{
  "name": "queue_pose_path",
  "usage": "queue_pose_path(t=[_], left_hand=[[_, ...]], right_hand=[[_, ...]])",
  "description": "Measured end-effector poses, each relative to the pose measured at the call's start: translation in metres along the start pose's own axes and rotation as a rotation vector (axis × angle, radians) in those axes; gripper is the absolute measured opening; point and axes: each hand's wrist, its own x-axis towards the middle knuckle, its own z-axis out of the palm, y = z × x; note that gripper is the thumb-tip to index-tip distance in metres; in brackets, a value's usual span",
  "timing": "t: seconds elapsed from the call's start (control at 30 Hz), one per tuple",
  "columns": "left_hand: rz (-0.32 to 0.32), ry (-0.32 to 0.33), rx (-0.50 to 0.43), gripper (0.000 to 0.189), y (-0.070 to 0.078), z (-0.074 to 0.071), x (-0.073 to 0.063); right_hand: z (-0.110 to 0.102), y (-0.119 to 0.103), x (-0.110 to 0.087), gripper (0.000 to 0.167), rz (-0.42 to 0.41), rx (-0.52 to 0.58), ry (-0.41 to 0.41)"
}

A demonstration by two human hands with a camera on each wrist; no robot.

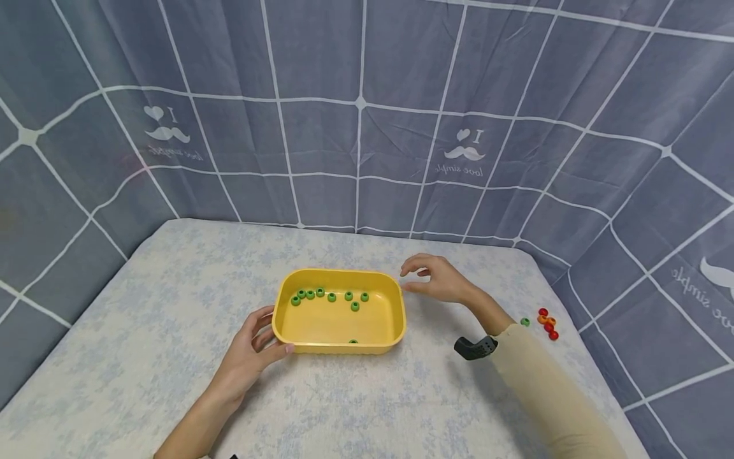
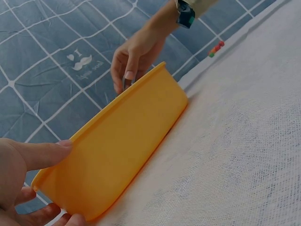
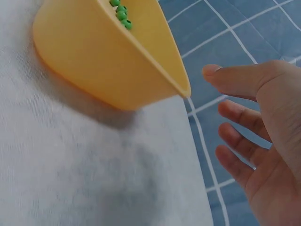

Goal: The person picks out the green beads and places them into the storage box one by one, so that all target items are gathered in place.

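A yellow plastic tray (image 1: 338,349) with raised sides sits on the table, and several green beads (image 1: 332,297) are scattered over its floor. My left hand (image 1: 252,341) grips the tray's near left corner, its thumb on the rim and its fingers along the outer wall. Just off the tray's right end, my right hand (image 1: 438,278) hovers with thumb and fingers apart. In the right wrist view nothing shows between that hand's fingers (image 3: 237,141), and the rim is a short way from its thumb.
At the table's right side lie a loose green bead (image 1: 525,322), several red beads (image 1: 548,327) and orange beads (image 1: 552,321). A blue-grey checked curtain (image 1: 321,140) hangs behind and beside the patterned tablecloth (image 1: 143,319). A black device (image 1: 476,348) is at the right wrist.
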Motion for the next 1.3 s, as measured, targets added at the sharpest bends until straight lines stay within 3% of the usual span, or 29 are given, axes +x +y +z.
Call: queue_pose_path(t=[0.4,1.3], left_hand=[[-0.003,0.01,0.009,0.087,0.001,0.001,0.0],[0.0,0.016,0.018,0.088,0.0,0.002,0.0]], right_hand=[[-0.02,0.021,-0.026,0.021,0.04,-0.052,0.044],[-0.082,0.099,-0.125,0.037,0.353,-0.098,0.21]])
